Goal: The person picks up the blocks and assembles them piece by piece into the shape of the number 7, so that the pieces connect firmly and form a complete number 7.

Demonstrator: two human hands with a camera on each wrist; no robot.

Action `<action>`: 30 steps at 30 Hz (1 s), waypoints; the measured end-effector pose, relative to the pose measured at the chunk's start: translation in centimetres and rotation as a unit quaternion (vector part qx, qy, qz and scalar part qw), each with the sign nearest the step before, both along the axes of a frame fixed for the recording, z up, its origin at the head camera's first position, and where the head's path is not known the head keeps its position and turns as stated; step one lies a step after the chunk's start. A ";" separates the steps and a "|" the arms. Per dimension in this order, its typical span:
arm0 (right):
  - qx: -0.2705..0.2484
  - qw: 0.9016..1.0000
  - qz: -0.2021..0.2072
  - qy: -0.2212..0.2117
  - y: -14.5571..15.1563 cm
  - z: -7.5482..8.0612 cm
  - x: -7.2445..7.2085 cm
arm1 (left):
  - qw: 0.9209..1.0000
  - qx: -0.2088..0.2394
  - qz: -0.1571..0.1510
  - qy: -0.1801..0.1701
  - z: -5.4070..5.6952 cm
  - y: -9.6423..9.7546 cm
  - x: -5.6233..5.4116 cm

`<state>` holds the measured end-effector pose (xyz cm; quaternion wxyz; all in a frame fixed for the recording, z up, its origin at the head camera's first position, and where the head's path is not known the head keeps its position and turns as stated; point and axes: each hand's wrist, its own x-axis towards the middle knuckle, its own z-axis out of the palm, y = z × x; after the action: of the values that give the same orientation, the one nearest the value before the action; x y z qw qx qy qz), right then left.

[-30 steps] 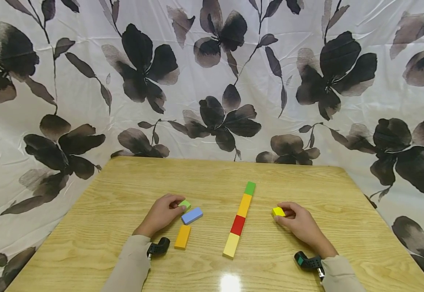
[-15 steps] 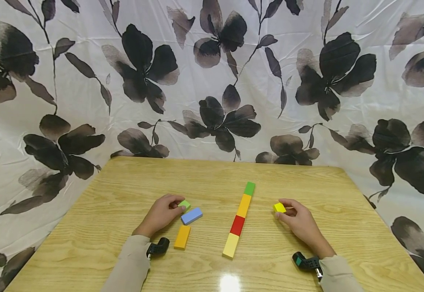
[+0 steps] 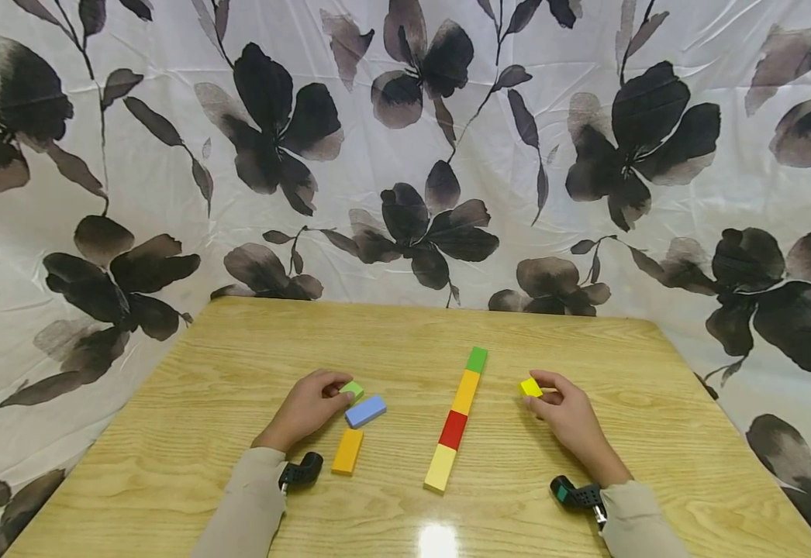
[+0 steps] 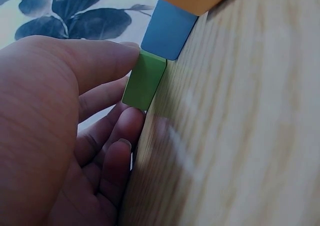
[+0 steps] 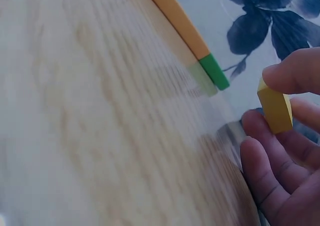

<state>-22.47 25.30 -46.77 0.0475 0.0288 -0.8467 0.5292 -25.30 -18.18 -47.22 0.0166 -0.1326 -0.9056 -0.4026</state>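
In the head view my left hand (image 3: 308,409) pinches a light green block (image 3: 353,390) between thumb and fingers; the block sits at the tabletop. Right against it lies a blue block (image 4: 169,29), seen end-on in the left wrist view. My right hand (image 3: 571,415) grips a small yellow block (image 3: 530,387), and the right wrist view shows that block (image 5: 275,106) between thumb and fingertips, raised off the wood. Left of the right hand runs a straight row: green block (image 3: 477,359), orange block (image 3: 465,393), red block (image 3: 453,430) and pale yellow block (image 3: 440,469).
A loose orange block (image 3: 347,452) lies in front of the blue one. The wooden table (image 3: 552,341) ends at the back before a white floral cloth (image 3: 405,139). Black wrist cameras are strapped at both sleeves.
My right hand has moved slightly farther away across the table, carrying the yellow block with it. The left hand and the blocks on the table have not moved.
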 end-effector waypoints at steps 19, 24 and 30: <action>-0.114 0.993 0.019 -0.036 -0.6 0.0 -1.6 | 1.000 -0.005 -0.003 0.000 -0.2 -0.1 -0.1; -0.128 0.991 0.022 -0.038 -0.9 0.1 -1.9 | 1.000 -0.004 -0.001 -0.001 -0.2 -0.1 -0.1; -0.151 0.988 0.010 -0.040 -1.1 0.3 -2.2 | 1.000 -0.005 0.001 0.000 -0.1 0.0 -0.1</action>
<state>-24.62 24.19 -46.43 0.0115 0.0087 -0.7580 0.6521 -25.39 -18.21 -47.36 0.0163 -0.1320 -0.9078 -0.3977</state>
